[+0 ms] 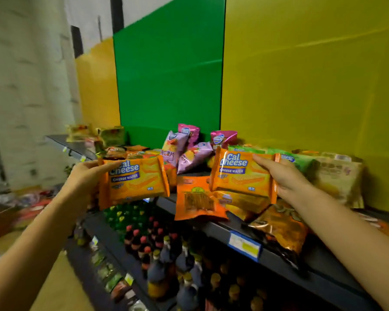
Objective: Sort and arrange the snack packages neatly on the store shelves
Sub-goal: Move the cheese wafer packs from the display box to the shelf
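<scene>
Fingers (106, 164) of the left hand (85, 176) curl round the left end of one wafer pack (134, 181); the right hand (283, 178) grips the right end of a second pack (241, 176) the same way. Both packs hang in the air just before the front edge of the shelf (216, 227), each held by one end only, so slick foil could slip free and fall onto the bottles (166, 254) below. Between the packs an orange bag (197, 199), and under the right one a brown bag (279, 230), already overhang that edge; a nudge while setting down could tip them off. Behind, the heap (189, 151) lies loose and may slide.
</scene>
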The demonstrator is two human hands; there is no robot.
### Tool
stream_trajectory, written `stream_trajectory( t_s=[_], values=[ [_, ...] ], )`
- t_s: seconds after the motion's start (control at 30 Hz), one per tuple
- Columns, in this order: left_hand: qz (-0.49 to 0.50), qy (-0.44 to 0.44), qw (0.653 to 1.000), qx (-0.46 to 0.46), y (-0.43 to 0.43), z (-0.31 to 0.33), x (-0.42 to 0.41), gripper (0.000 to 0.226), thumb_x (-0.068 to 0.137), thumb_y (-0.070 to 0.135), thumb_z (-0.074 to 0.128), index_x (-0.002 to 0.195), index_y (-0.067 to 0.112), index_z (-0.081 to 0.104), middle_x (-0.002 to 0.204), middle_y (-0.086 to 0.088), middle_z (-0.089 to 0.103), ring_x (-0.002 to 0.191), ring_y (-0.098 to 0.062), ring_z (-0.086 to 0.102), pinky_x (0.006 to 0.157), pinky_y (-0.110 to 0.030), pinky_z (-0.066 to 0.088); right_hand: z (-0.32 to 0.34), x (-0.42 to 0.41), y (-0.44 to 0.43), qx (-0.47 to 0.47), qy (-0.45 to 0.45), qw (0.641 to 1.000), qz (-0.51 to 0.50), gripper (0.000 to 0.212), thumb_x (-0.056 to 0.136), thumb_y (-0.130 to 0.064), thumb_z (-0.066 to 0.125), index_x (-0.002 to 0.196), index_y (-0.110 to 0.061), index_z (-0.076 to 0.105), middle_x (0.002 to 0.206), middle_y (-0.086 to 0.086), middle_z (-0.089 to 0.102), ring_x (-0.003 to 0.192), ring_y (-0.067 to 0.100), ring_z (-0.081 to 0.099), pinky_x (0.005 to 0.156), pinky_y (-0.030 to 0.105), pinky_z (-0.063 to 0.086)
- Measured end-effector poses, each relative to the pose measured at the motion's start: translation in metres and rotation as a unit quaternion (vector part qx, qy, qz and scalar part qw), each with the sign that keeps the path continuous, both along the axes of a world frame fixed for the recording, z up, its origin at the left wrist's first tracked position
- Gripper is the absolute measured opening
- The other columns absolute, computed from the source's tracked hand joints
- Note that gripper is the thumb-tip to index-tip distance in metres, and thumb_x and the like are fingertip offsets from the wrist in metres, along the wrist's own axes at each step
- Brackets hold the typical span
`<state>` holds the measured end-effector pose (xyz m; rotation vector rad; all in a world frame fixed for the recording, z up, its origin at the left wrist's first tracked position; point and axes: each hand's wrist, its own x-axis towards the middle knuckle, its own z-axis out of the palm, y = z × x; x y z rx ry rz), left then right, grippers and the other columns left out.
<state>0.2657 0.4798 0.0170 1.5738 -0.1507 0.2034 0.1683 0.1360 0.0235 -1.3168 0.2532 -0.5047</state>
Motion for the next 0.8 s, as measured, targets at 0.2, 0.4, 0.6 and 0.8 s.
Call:
stream_trajectory(
  t_s=[0.2, 0.4, 0.6, 0.8],
  values=[
    [0.053, 0.029, 0.998, 0.008, 0.108, -0.011, 0.046, 0.036, 0.076, 0.028, 0.072, 0.101, 0.003, 0.068, 0.082, -0.012, 0.066, 0.072, -0.028, 0.060, 0.070, -0.039, 0.050, -0.001, 0.085, 0.089, -0.017, 0.014, 0.999, 0.025, 0.018, 0.080, -0.016, 0.069, 0.095, -0.007, 0.064, 0.050, -0.001, 0.069, 0.044, 0.012, 0.066, 0.053, 0.036, 0.057],
    [0.077, 0.044, 0.996, -0.023, 0.168, -0.016, 0.093, 0.017, 0.079, 0.029, 0.070, 0.087, 0.014, 0.065, 0.092, -0.012, 0.067, 0.088, -0.031, 0.064, 0.091, -0.055, 0.049, 0.008, 0.170, 0.151, -0.037, 0.012, 0.999, 0.026, 0.012, 0.082, -0.011, 0.067, 0.079, -0.009, 0.056, 0.055, 0.003, 0.067, 0.034, 0.006, 0.060, 0.035, 0.023, 0.051],
    [0.100, 0.022, 0.995, -0.017, 0.198, -0.023, 0.169, 0.012, 0.083, 0.027, 0.066, 0.080, 0.017, 0.060, 0.082, -0.006, 0.062, 0.072, -0.020, 0.059, 0.073, -0.042, 0.052, 0.010, 0.269, 0.189, -0.046, -0.008, 0.999, 0.019, 0.010, 0.081, -0.012, 0.068, 0.082, -0.006, 0.060, 0.099, 0.018, 0.066, 0.044, 0.012, 0.063, 0.063, 0.038, 0.057],
    [0.082, -0.012, 0.997, 0.010, 0.216, -0.009, 0.280, 0.013, 0.082, 0.026, 0.066, 0.080, 0.015, 0.061, 0.083, -0.006, 0.063, 0.074, -0.019, 0.060, 0.072, -0.035, 0.050, 0.017, 0.386, 0.195, -0.088, 0.001, 0.996, -0.019, 0.049, 0.062, -0.035, 0.079, 0.089, -0.003, 0.055, 0.114, 0.018, 0.065, 0.093, 0.031, 0.069, 0.084, 0.051, 0.055]
  ],
)
